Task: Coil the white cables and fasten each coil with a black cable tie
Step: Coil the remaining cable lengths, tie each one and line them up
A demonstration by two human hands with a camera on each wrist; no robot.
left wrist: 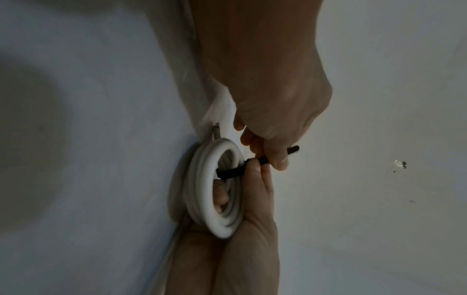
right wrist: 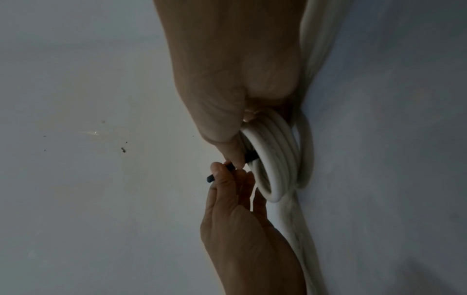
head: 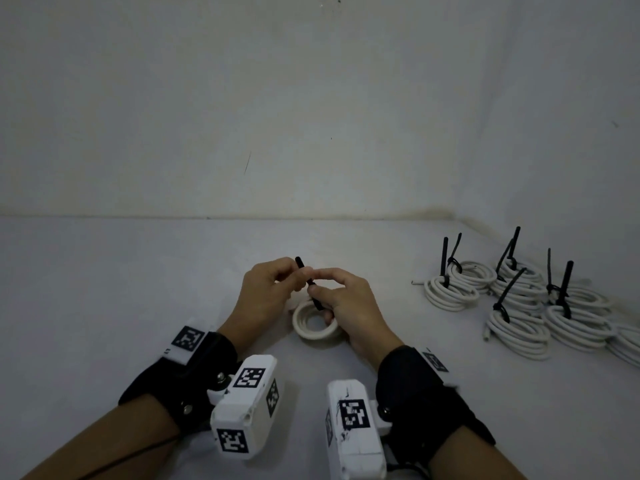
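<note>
A small white cable coil [head: 311, 336] sits on the white table between my hands. My right hand [head: 313, 282] holds the coil [right wrist: 275, 159], with a finger through its middle, and its thumb presses the black cable tie [left wrist: 231, 172] wrapped across the strands. My left hand [head: 300, 273] pinches the free end of the tie [head: 300, 263], which sticks up and away from the coil. In the left wrist view the left hand [left wrist: 272, 157] grips the tie just beyond the right hand [left wrist: 255, 179]. The tie's head is hidden under the fingers.
Several white coils [head: 519, 299], each bound with a black tie whose tail stands up, lie grouped at the right by the wall corner. One loose cable end [head: 415, 282] points left from that group. The wall [head: 311, 133] rises just behind the table.
</note>
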